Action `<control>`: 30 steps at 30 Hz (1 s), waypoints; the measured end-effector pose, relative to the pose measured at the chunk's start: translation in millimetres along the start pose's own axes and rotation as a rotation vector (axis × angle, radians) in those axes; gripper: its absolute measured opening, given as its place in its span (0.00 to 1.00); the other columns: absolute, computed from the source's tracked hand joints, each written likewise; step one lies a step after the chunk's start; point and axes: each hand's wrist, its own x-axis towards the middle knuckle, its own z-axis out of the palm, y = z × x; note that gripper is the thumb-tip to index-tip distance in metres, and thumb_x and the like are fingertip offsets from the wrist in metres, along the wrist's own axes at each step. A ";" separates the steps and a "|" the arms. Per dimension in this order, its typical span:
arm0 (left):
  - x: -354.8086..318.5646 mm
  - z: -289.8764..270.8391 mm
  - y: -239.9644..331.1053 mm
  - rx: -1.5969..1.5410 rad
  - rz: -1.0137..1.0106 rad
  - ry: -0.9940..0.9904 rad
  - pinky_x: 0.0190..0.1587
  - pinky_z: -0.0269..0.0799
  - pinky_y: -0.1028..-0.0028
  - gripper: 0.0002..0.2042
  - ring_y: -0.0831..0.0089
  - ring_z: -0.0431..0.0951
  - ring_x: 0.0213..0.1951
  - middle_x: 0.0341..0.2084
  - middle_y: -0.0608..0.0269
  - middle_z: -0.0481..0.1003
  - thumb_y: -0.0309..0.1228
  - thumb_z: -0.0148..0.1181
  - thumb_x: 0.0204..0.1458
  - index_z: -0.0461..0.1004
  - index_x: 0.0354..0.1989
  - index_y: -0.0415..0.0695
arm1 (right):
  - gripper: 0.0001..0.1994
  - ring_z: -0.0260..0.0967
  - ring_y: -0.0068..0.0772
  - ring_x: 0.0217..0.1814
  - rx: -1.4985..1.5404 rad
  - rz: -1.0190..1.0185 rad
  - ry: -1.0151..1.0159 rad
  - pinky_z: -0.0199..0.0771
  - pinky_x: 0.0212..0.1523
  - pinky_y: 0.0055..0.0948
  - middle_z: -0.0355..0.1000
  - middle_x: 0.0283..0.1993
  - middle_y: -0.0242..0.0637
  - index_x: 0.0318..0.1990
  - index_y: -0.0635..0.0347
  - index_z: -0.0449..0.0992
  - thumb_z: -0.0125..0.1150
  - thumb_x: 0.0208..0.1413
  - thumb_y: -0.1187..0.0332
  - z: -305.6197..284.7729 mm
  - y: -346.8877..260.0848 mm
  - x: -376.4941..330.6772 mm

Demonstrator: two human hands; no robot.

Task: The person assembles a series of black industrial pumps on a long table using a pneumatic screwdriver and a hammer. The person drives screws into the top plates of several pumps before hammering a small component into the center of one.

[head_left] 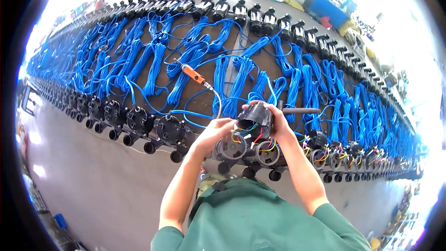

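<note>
A black plastic motor cover (254,117) is tilted in my right hand (277,122), with its hollow side toward me. My right fingers wrap over its top and side. Green, blue and red wires run out of it. My left hand (216,134) is beside the cover's left edge, fingers bent together in a pinch; what they hold, if anything, is too small to make out. Below my hands stand opened round pump motors (232,146) with coloured wires and small white connectors. A dark grey rod-like piece (301,110) sticks out to the right behind my right hand.
An orange air screwdriver (193,74) with a metal hose lies beyond my left hand. Bundles of blue cable (241,81) cover the long brown table. Closed black pumps (169,129) line its near edge on the left; more pumps (256,17) line the far edge.
</note>
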 end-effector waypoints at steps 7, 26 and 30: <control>20.5 -6.4 -5.5 -0.202 -0.040 -0.384 0.49 0.72 0.72 0.23 0.75 0.76 0.46 0.42 0.63 0.78 0.36 0.65 0.59 0.74 0.60 0.36 | 0.30 0.68 0.43 0.67 -0.136 -0.360 -0.234 0.67 0.69 0.43 0.70 0.65 0.48 0.60 0.66 0.71 0.62 0.55 0.55 7.9 7.3 26.0; -13.5 43.1 -32.8 1.127 0.218 0.216 0.65 0.63 0.54 0.46 0.52 0.67 0.64 0.60 0.51 0.71 0.49 0.81 0.31 0.70 0.63 0.42 | 0.23 0.80 0.36 0.46 -0.239 0.234 0.555 0.82 0.48 0.36 0.81 0.48 0.45 0.51 0.66 0.77 0.52 0.72 0.50 -27.5 31.3 -4.5; -7.7 25.1 -37.7 1.052 0.241 0.174 0.57 0.69 0.59 0.22 0.55 0.76 0.53 0.44 0.52 0.80 0.33 0.68 0.44 0.77 0.50 0.40 | 0.24 0.80 0.36 0.45 -0.233 0.218 0.585 0.83 0.46 0.37 0.81 0.47 0.44 0.51 0.64 0.77 0.47 0.73 0.50 -35.8 37.9 3.9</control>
